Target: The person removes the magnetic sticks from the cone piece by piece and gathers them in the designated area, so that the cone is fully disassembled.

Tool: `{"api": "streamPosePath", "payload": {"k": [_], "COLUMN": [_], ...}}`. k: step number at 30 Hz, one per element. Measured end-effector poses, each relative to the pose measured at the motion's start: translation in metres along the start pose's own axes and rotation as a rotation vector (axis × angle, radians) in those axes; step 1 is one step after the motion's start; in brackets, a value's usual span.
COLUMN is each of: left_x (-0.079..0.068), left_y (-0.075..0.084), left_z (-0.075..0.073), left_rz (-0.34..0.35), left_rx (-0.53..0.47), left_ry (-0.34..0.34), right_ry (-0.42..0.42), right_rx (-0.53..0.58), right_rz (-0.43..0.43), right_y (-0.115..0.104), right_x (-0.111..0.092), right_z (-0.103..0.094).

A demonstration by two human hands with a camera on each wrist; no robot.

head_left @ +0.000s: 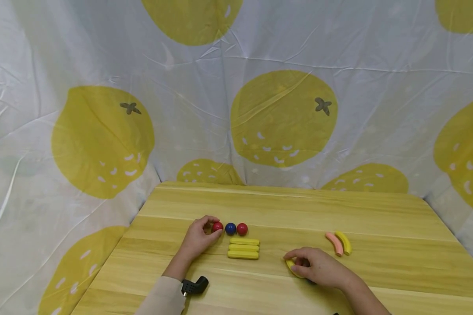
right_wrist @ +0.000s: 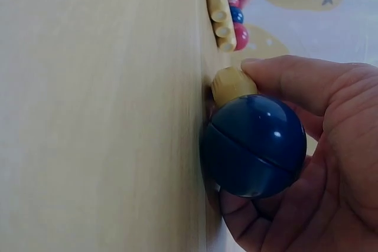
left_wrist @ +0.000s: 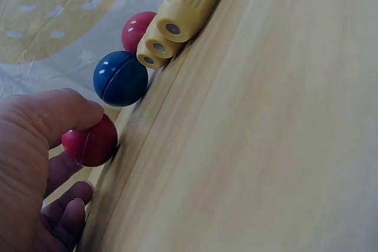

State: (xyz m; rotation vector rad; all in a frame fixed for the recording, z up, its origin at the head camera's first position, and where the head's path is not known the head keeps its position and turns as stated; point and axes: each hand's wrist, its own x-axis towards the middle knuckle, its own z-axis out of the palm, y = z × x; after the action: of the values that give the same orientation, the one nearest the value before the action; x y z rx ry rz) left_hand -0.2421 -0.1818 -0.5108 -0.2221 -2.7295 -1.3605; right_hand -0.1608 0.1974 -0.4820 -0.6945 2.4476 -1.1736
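My left hand [head_left: 200, 238] pinches a red ball [left_wrist: 91, 141] between thumb and fingers, at the left end of a row. Beside it in the row lie a blue ball [head_left: 230, 229] and a second red ball [head_left: 242, 229]. Three straight yellow rods [head_left: 243, 248] lie side by side just in front of the balls, metal discs showing in their ends. Farther right, my right hand [head_left: 319, 267] grips a yellow rod [head_left: 293, 267] low over the table. Another blue ball [right_wrist: 255, 146] sits at this rod's near end, below the palm and mostly hidden in the head view.
A curved pink rod [head_left: 334, 243] and a curved yellow rod [head_left: 343, 243] lie together on the wooden table [head_left: 378, 214], beyond my right hand. A lemon-print curtain [head_left: 197, 109] hangs behind the table and along its sides. A black wrist mount [head_left: 195, 285] sticks out at my left sleeve.
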Motion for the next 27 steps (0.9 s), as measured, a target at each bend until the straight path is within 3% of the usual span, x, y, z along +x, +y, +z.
{"api": "streamPosePath", "payload": {"k": [17,27], "left_x": [0.0,-0.0007], "left_y": [-0.0002,-0.001], "left_z": [0.0005,0.0006], "left_rz": [0.015,0.021], "left_rx": [-0.01,-0.036], "left_ry": [-0.005,-0.011], "right_ry": [-0.013,0.119], "right_rx": [-0.027,-0.201], "right_rz": [0.068,0.087], "right_y": [-0.0033,-0.0046], "right_x": [-0.0004,-0.0078], "right_z": [-0.0037,-0.0065]}}
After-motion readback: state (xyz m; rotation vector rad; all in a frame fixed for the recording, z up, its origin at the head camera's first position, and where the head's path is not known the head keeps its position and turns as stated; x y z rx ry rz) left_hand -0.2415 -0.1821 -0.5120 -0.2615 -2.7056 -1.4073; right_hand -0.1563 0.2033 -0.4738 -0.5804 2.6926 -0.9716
